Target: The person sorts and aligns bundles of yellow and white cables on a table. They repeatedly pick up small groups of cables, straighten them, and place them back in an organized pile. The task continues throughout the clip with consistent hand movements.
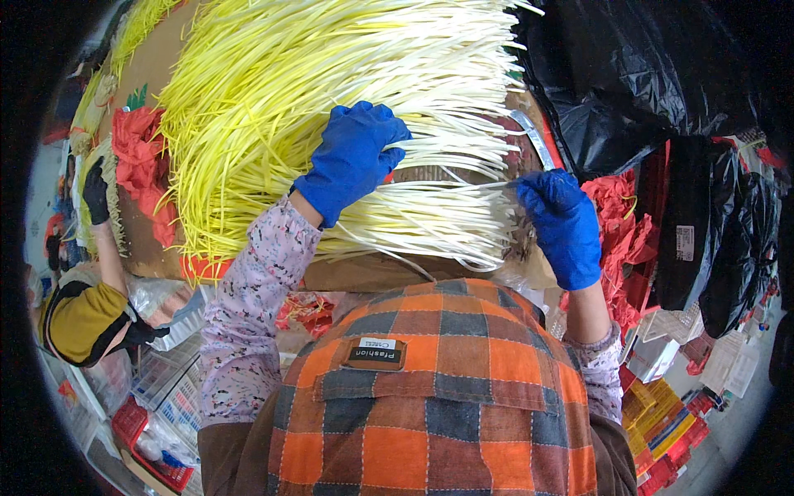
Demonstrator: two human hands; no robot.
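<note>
A broad heap of blanched yellow chives (279,111) lies across the table, yellow leaf ends to the left and white stalk ends to the right. Over the heap's near part, my left hand (360,158), in a blue glove, is curled around some of the stalks. Their white ends stick out to its right. At the right edge of the heap, my right hand (561,226), also gloved in blue, pinches the tip of a thin white stalk (477,184) between thumb and fingers. The fingertips of both hands are partly hidden.
Red crumpled cloth or plastic (139,167) lies left of the heap, with more red sheeting (620,229) at right. Black plastic (620,93) covers the far right. A co-worker's dark-gloved hand (96,192) touches another bundle at left. Plastic crates (664,421) stand lower right.
</note>
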